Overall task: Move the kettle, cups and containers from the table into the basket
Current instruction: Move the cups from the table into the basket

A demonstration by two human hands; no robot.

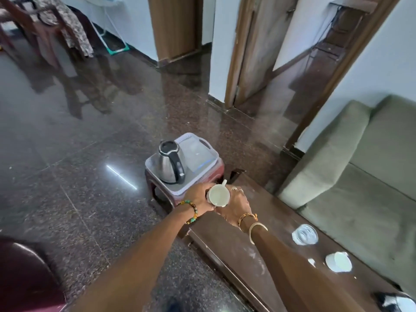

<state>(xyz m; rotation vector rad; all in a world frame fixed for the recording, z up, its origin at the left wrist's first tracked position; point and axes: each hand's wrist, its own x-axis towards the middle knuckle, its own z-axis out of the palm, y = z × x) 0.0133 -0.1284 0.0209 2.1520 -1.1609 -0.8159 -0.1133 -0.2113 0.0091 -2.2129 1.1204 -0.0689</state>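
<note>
A steel kettle (169, 164) with a black handle stands in the pale basket (202, 144), which sits on a small red stool (219, 168). Both hands hold a white cup (218, 195) upright, just in front of the basket's near edge and over the far end of the brown table (238, 251). My left hand (199, 197) grips its left side and my right hand (236, 206) wraps round its right side. A clear glass container (305, 234) and another white cup (340, 262) stand on the table further right.
A green sofa (360, 167) runs along the table's right side. Dark polished floor (78, 165) spreads to the left of the stool. A dark red seat (24, 273) is at the lower left. A black-and-white object (396, 302) lies at the table's near right corner.
</note>
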